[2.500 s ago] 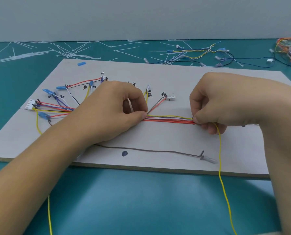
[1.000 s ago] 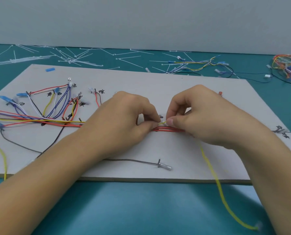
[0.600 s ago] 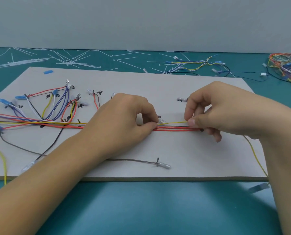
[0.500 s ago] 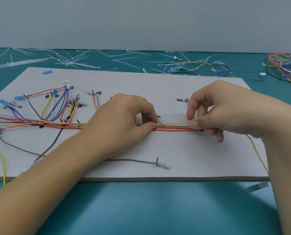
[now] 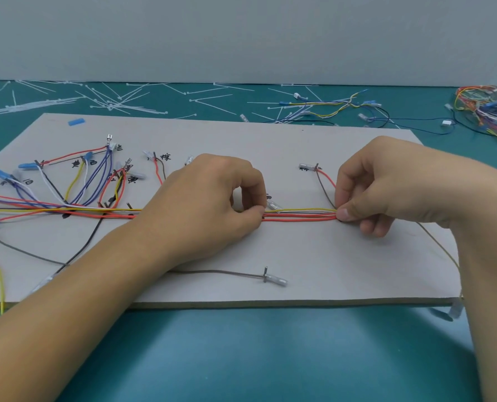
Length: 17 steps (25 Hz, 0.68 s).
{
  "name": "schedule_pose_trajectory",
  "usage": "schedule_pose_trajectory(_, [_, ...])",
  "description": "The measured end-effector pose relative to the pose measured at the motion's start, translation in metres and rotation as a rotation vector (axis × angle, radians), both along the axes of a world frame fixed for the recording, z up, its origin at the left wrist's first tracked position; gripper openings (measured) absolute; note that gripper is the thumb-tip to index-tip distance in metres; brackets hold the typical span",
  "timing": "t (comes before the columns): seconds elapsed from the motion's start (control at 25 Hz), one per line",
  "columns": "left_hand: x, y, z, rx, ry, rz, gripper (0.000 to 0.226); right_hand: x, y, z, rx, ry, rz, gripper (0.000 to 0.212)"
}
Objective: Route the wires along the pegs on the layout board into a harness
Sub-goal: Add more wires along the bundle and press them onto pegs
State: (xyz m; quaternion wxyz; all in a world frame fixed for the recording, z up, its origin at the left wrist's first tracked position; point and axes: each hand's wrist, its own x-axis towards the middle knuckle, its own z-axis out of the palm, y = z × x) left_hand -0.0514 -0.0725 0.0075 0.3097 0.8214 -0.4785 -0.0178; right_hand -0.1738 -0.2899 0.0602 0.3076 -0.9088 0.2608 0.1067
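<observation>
A grey layout board lies on the teal table. A bundle of red, yellow and grey wires runs left to right across its middle. My left hand pinches the bundle near the centre. My right hand pinches it further right, with a yellow wire trailing from that hand over the board's front right corner. Coloured wire branches fan out to pegs and terminals at the left. A red and brown pair rises to a peg beside my right hand.
A loose grey wire with a clear terminal lies near the board's front edge. White cable ties are scattered behind the board. Spare wires and a tangled harness lie at the back right.
My right hand slid rightward along the bundle, drawing the yellow wire taut alongside the red ones. My left hand stayed pinched at the centre.
</observation>
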Motion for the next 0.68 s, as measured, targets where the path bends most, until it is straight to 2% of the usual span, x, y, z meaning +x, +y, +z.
schedule_pose_trajectory(0.24, [-0.003,-0.002,0.001,-0.039,-0.009,-0.009,0.007,0.003,0.007,-0.004,-0.206,-0.023,0.027,0.02])
schedule_pose_trajectory(0.48, [0.0,-0.001,0.005,-0.018,0.006,-0.038,0.011,0.005,0.017,-0.006,-0.319,-0.033,0.046,0.02])
schedule_pose_trajectory(0.68, [0.027,0.037,0.018,0.098,0.032,0.081,0.011,0.026,0.052,-0.025,-0.296,-0.253,0.122,0.022])
